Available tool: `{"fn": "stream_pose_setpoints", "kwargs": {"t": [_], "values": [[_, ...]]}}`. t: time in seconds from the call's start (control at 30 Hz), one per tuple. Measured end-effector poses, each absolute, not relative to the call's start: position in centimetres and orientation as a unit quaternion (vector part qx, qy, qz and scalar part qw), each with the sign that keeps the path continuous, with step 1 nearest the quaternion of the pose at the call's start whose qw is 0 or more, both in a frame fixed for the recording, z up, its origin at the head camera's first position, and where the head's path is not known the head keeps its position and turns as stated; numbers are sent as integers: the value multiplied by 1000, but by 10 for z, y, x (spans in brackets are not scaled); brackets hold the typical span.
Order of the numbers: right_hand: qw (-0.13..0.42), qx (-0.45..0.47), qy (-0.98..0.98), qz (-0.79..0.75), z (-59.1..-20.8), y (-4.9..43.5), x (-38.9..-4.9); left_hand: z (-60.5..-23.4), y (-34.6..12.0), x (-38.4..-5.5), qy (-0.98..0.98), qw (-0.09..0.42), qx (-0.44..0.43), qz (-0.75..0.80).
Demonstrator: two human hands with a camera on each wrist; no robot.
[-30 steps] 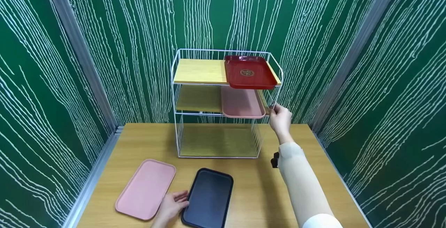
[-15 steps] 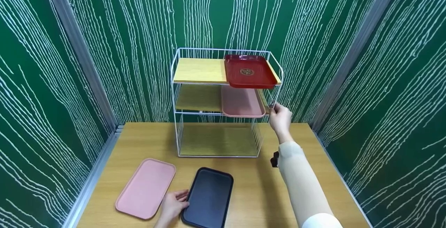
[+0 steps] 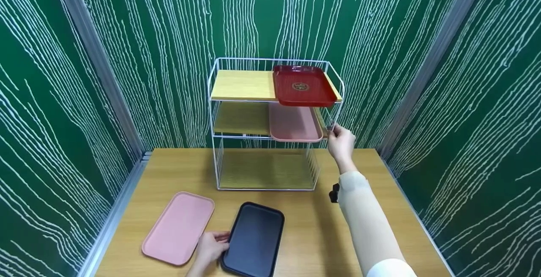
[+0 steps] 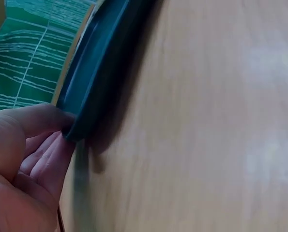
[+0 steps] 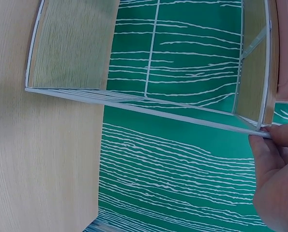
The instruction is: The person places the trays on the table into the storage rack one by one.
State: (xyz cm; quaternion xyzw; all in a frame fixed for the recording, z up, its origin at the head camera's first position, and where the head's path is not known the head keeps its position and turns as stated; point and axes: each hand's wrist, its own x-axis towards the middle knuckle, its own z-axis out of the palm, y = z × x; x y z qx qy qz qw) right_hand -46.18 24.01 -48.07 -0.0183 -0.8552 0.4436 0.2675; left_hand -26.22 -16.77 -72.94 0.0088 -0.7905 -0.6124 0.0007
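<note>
Only the head camera's framing has shifted, slightly, since the earlier frames; everything in it keeps its place. Left hand (image 3: 210,247): thumb and fingers pinch the left long edge of the black rectangular tray (image 3: 255,241), which lies on the wooden table (image 3: 302,226) in front of the white wire rack (image 3: 266,190). Right hand (image 3: 342,143): thumb and fingertips pinch the rack's right front post (image 5: 182,117) at middle-shelf level, just beside that shelf's corner.

Clearances noted: the far edge of the black tray stands apart from the rack's bottom rail, with a strip of table between. To its left lies the table's pink tray (image 3: 179,230), slanted — the gap between the two trays narrows toward their far ends, and the left hand occupies its near part.

On the rack, the dark red tray (image 3: 310,95) sits at the right of the top shelf (image 3: 245,84), its front edge overhanging the rail. Below it, the shelved pink tray (image 3: 293,122) likewise takes the right side — board shows to the left of both.
</note>
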Motion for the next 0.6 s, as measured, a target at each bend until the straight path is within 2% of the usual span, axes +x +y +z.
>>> {"fn": "stream_pose_setpoints", "kwargs": {"t": [0.6], "values": [[258, -15, -849, 461, -483, 240, -462, -725, -169, -258, -803, 3, 35, -595]]}}
